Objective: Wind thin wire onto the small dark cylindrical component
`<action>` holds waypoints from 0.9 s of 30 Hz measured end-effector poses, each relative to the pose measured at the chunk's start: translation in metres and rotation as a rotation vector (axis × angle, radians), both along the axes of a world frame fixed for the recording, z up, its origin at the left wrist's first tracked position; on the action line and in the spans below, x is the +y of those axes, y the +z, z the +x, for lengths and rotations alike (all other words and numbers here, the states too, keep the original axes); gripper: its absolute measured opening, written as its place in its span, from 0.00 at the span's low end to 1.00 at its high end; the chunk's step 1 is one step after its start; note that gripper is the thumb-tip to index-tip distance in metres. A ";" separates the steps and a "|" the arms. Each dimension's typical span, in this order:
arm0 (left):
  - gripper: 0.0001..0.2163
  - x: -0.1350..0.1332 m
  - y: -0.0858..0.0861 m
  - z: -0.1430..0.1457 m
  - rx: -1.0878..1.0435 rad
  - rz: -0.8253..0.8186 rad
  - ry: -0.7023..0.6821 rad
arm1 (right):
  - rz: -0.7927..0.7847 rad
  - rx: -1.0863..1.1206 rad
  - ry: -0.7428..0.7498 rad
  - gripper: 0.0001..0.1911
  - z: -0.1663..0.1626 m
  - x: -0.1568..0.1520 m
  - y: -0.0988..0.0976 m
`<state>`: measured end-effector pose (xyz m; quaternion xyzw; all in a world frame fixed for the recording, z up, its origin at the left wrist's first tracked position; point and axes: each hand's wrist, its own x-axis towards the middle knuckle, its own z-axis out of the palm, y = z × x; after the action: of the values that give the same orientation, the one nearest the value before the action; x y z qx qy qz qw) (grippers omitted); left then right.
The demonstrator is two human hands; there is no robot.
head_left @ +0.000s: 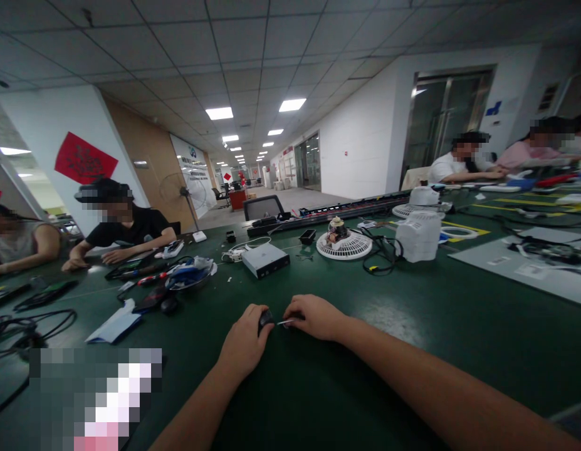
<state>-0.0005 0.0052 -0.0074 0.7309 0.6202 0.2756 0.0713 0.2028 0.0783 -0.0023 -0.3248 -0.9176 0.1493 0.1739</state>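
Observation:
My left hand [247,335] is closed round a small black rounded object [266,319], most of it hidden by the fingers. My right hand [313,318] pinches a thin, light-coloured rod [285,322], whose tip points left at the black object. I cannot tell whether the tip touches it, and the rod's other end is hidden in my fingers. Both hands are low over the green table [346,388]. Beyond them stands a grey optical disc drive [266,258].
A white fan grille [345,245] with a motor on it and a white plastic housing [418,237] stand behind to the right. A blue cloth [114,322] and several cables lie left. A grey board [525,263] covers the right side. Other people sit around the table.

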 end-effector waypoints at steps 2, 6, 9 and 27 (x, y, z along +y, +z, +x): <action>0.13 0.000 0.001 0.000 -0.002 -0.009 -0.023 | -0.020 0.024 -0.012 0.08 0.000 -0.004 0.003; 0.13 -0.004 0.005 0.002 -0.028 -0.022 -0.117 | -0.103 0.164 -0.045 0.09 -0.002 -0.011 0.008; 0.12 -0.008 0.009 0.005 -0.045 -0.029 -0.206 | -0.169 0.284 -0.055 0.08 -0.004 -0.013 0.009; 0.13 -0.014 0.011 0.007 -0.006 0.095 -0.374 | -0.355 0.466 0.058 0.10 -0.003 -0.015 0.004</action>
<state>0.0069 -0.0091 0.0036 0.8352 0.4596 0.2887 0.0885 0.1998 0.0633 0.0014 -0.2807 -0.8215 0.3829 0.3158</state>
